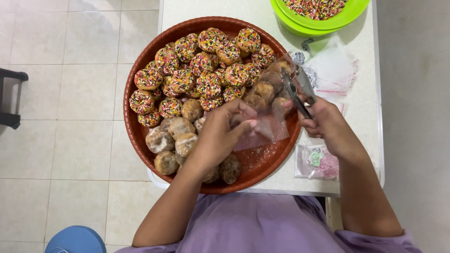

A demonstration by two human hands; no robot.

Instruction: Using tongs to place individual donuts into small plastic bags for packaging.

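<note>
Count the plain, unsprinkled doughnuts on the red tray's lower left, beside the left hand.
About 8 show: six clustered left of the left hand on the red tray, from one near the sprinkled ones down to one, and two by the wrist. Others may be hidden beneath the hand.

Bright, even indoor light across whole frame, colours vivid. Soft diffuse shadows only: faint one under green bowl (323,21) at upper right, another below red tray (140,140) rim at lower centre. Small glare patches on clear plastic bag (267,126) at centre and on tray's bare bottom. White table (365,154) near washed out. Focus sharp at centre; slight softness on right hand (328,124).
</note>
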